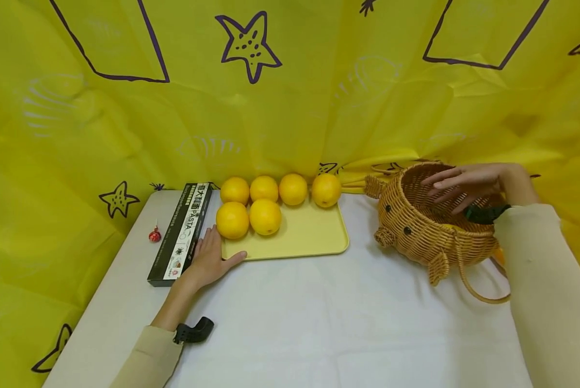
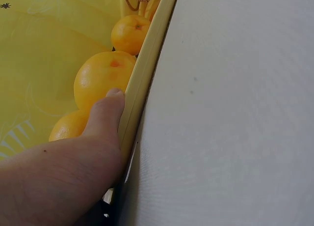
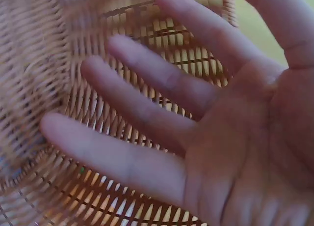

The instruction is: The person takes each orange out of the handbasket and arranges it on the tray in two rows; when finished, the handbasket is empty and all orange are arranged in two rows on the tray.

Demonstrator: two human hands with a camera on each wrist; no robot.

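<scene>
Several oranges (image 1: 265,216) sit on the left and back parts of a pale yellow tray (image 1: 299,247). My left hand (image 1: 209,261) rests at the tray's front left corner, its fingers straight beside the tray and its thumb along the front rim. In the left wrist view, the thumb lies at the tray's edge (image 2: 142,83), in front of an orange (image 2: 104,78). On the right, my right hand (image 1: 469,183) reaches into the mouth of a pig-shaped wicker basket (image 1: 416,234). Its fingers are spread, with nothing held, against the woven inside in the right wrist view.
A black and white pasta box (image 1: 179,237) lies left of the tray, beside my left hand. Further left is a small red object (image 1: 154,234). The basket's handle (image 1: 476,295) hangs onto the white table (image 1: 338,323). A yellow patterned cloth (image 1: 290,118) stands behind.
</scene>
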